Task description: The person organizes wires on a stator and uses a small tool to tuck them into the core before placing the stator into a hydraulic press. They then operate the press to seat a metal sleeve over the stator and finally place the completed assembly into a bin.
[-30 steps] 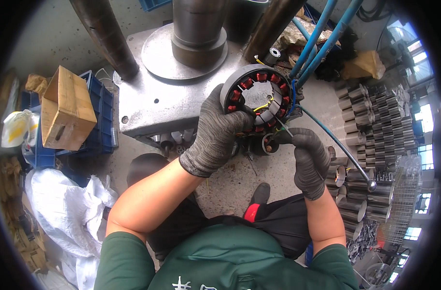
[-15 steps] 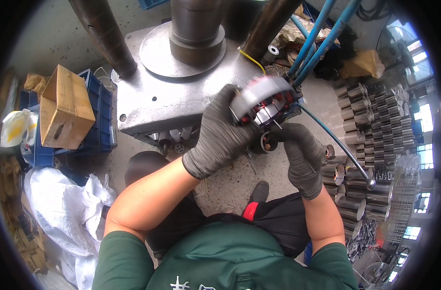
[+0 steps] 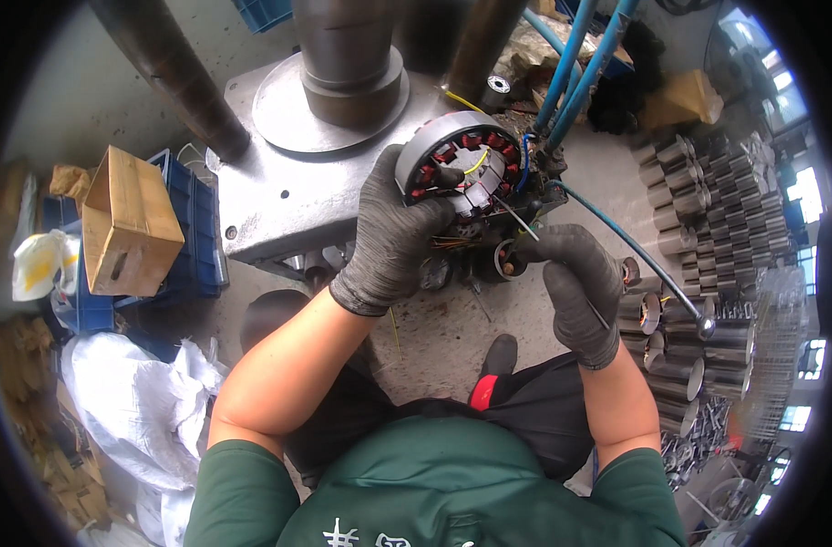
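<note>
Wrapped around the metal ring's (image 3: 422, 149) left side, my left hand (image 3: 390, 232) holds it tilted near the table (image 3: 297, 210), my right hand (image 3: 582, 290) curled tight on a thin rod (image 3: 518, 220) pointing into it. A leftward swing could knock it on the table's edge; the lever (image 3: 636, 241) bounds my right, with room toward me over the floor (image 3: 430, 363). Held one-sidedly, the ring could twist; a slipping rod could nick the yellow wire (image 3: 477, 162).

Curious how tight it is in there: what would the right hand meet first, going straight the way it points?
The right hand would probably meet the ring with red coils first, though depth is unclear.
</note>
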### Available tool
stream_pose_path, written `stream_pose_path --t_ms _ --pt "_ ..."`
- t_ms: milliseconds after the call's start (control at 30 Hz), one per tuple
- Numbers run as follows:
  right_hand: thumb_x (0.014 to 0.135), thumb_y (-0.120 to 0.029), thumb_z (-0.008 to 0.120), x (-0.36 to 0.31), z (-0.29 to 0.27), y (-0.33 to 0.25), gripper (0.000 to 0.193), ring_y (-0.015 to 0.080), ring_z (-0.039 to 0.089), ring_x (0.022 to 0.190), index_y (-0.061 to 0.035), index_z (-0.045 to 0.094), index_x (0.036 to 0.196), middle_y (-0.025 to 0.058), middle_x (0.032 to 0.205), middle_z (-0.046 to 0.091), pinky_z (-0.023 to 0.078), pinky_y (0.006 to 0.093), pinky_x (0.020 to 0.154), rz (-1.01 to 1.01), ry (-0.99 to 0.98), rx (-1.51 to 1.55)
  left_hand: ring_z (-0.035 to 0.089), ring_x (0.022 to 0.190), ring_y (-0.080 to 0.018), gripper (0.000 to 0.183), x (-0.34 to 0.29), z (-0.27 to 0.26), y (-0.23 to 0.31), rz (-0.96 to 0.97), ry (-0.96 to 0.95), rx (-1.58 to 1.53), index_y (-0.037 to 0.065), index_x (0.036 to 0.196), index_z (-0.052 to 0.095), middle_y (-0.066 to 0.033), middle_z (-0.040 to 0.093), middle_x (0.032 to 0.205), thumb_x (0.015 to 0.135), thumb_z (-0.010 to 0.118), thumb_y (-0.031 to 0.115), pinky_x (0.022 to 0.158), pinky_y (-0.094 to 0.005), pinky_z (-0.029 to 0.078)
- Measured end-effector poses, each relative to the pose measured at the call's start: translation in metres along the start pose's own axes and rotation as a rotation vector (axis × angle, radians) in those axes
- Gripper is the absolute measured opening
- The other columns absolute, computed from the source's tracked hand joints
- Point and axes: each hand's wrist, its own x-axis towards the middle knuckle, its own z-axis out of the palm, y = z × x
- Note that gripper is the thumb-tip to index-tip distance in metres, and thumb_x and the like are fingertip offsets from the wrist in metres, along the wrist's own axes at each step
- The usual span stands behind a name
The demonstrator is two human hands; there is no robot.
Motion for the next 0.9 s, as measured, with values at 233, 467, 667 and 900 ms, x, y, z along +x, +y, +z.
stream_pose_path --t_ms 233,467,667,900 --pt "0.101 -0.022 0.061 -0.001 -0.003 -0.008 0.030 0.0222 0.070 0.091 0.0019 0.069 0.117 0.0133 0.106 0.073 0.057 0.0365 0.082 0.312 -0.103 0.600 0.069 0.117 -0.0287 0.066 0.003 0.001 -0.003 -0.033 -0.117 -0.095 -0.006 0.140 0.051 -0.0205 0.065 0.132 0.078 0.071 0.002 0.099 -0.0425 0.061" --pt "0.112 -0.025 0.050 0.010 0.006 0.005 0.034 0.0176 0.070 0.088 -0.0040 0.058 0.137 0.0212 0.123 0.072 0.057 0.0302 0.075 -0.024 0.502 0.260 0.067 0.121 -0.0313 0.077 -0.001 0.004 -0.003 -0.075 -0.136 -0.084 -0.003 0.144 0.050 -0.0204 0.064 0.136 0.074 0.076 0.016 0.104 -0.0455 0.058" --pt "0.106 -0.026 0.065 0.009 0.012 0.017 0.039 0.0093 0.067 0.085 -0.0037 0.061 0.137 0.0071 0.108 0.073 0.056 0.0252 0.077 0.319 0.231 0.186 0.061 0.130 -0.0305 0.082 -0.007 0.018 0.001 -0.152 -0.210 -0.174 -0.006 0.146 0.045 -0.0196 0.060 0.139 0.078 0.084 0.017 0.111 -0.0407 0.052" --pt "0.090 -0.025 0.084 0.011 0.004 0.030 0.044 0.0095 0.066 0.093 -0.0019 0.068 0.124 0.0039 0.103 0.072 0.055 0.0276 0.085 0.336 0.359 0.155 0.060 0.131 -0.0275 0.085 -0.008 0.009 -0.023 -0.262 -0.240 -0.078 0.000 0.154 0.038 -0.0153 0.060 0.142 0.088 0.082 0.030 0.112 -0.0429 0.049"
